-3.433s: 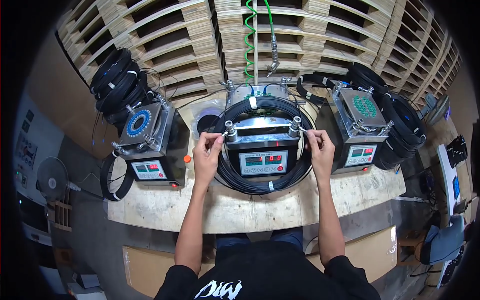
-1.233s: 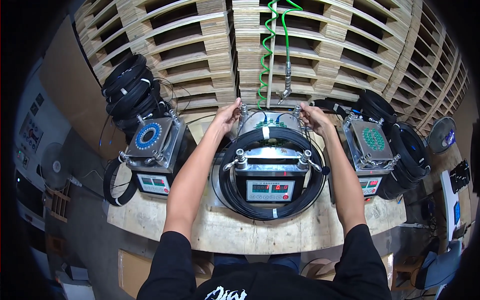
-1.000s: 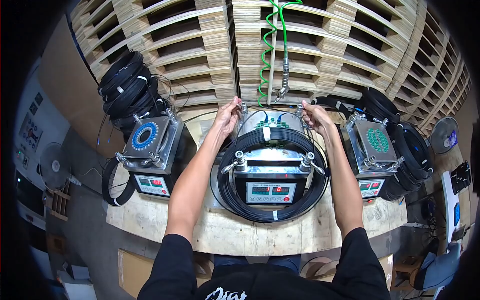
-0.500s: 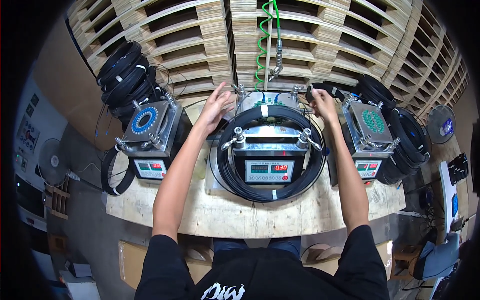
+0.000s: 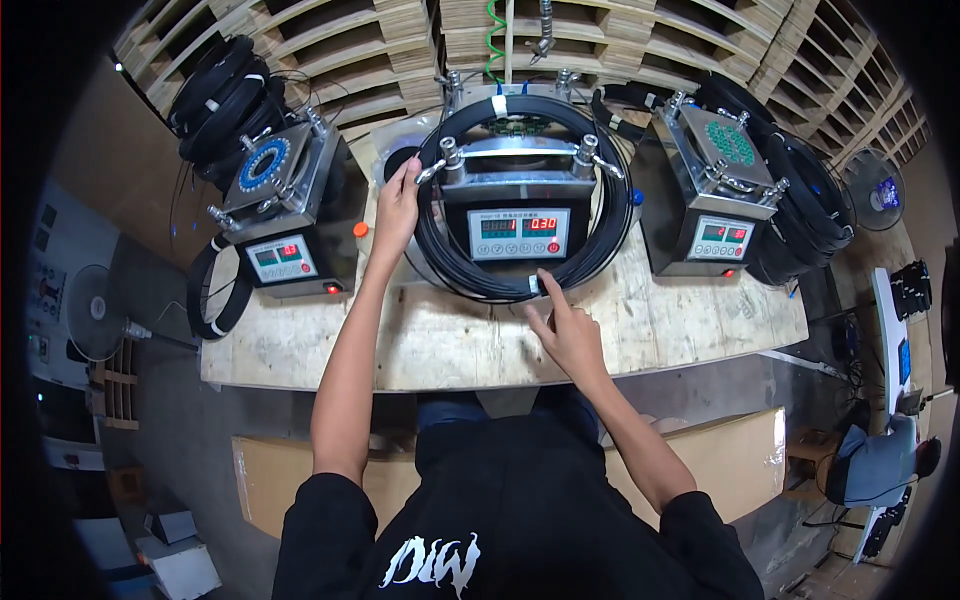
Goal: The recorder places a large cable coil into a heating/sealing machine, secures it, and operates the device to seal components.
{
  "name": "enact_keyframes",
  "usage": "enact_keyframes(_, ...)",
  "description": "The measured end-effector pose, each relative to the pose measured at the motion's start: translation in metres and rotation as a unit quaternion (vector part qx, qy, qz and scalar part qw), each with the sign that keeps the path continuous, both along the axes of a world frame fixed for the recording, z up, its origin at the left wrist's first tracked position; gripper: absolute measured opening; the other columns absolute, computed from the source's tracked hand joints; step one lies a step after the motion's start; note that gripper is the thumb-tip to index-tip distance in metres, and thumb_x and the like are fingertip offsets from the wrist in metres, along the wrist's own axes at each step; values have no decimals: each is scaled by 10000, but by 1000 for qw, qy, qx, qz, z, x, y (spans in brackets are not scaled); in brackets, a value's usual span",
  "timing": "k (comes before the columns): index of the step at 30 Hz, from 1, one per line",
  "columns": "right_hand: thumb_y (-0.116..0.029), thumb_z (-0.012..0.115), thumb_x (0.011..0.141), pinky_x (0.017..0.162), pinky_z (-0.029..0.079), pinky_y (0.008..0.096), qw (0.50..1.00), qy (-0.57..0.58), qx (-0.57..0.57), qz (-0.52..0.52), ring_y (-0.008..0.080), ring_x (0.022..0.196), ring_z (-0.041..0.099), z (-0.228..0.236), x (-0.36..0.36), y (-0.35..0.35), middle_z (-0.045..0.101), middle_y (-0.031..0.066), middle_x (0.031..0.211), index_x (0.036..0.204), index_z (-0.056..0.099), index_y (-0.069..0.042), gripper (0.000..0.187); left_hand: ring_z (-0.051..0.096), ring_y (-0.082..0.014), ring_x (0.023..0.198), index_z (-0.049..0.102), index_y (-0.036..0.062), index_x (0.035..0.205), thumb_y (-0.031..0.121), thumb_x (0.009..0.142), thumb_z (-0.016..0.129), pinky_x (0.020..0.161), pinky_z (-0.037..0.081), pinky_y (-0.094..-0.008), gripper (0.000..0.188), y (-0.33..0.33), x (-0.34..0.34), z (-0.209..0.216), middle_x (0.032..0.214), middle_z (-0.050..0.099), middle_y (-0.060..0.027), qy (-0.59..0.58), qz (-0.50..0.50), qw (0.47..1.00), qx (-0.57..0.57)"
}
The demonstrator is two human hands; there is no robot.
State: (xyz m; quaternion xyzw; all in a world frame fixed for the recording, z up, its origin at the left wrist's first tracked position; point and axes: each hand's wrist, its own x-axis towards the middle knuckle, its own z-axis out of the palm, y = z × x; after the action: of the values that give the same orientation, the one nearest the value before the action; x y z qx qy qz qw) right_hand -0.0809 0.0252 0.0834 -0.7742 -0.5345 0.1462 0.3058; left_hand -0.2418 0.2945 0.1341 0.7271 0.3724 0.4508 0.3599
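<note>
The middle polishing machine (image 5: 520, 222) has a metal clamp frame on top and a lit red-and-green display. A large coil of black cable (image 5: 607, 240) loops around it, bound with white tape at the top and front. At the machine's left clamp lever (image 5: 428, 173), my left hand (image 5: 396, 212) has its fingers closed on the lever end, beside the coil's left edge. My right hand (image 5: 570, 335) is at the coil's front, with index finger and thumb apart. Its index fingertip is by the front white tape (image 5: 535, 285), and nothing is held.
Similar machines stand at left (image 5: 283, 210) and right (image 5: 715, 195), with blue and green connector rings on top. Black cable coils (image 5: 225, 100) pile up behind the left one, others (image 5: 805, 200) beside the right. An orange cap (image 5: 361, 230) lies on the wooden table (image 5: 300, 340).
My right hand has come from behind the machine's right side to the coil's front. My left hand has moved from the back left to the left clamp lever. The view has shifted.
</note>
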Motion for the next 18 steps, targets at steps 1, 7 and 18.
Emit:
enact_keyframes(1, -381, 709, 925, 537, 494, 437, 999, -42, -14, 17, 358, 539, 643, -7, -2, 2, 624, 146, 588, 1606, 225, -220, 850, 523, -121, 790, 604, -60, 1240, 474, 1078, 453, 751, 469, -274, 578, 0, 4, 0, 861, 624, -36, -4, 7, 1000, 13)
enact_keyframes(7, -333, 756, 888, 518, 488, 434, 998, -60, -15, -4, 379, 574, 650, -17, 2, 12, 629, 177, 612, 1633, 106, -250, 992, 426, -93, 675, 618, -66, 1164, 472, 1082, 447, 611, 432, -269, 570, -10, 9, 1, 739, 492, 1, -44, 16, 999, 16)
enact_keyframes(18, -293, 801, 832, 498, 476, 443, 991, -135, -18, 5, 376, 565, 646, -27, 14, 19, 628, 151, 606, 1625, 164, -322, 1017, 422, -89, 685, 618, -76, 1130, 477, 1081, 450, 633, 430, -257, 580, -8, 7, -6, 740, 492, 9, -54, 7, 998, -12)
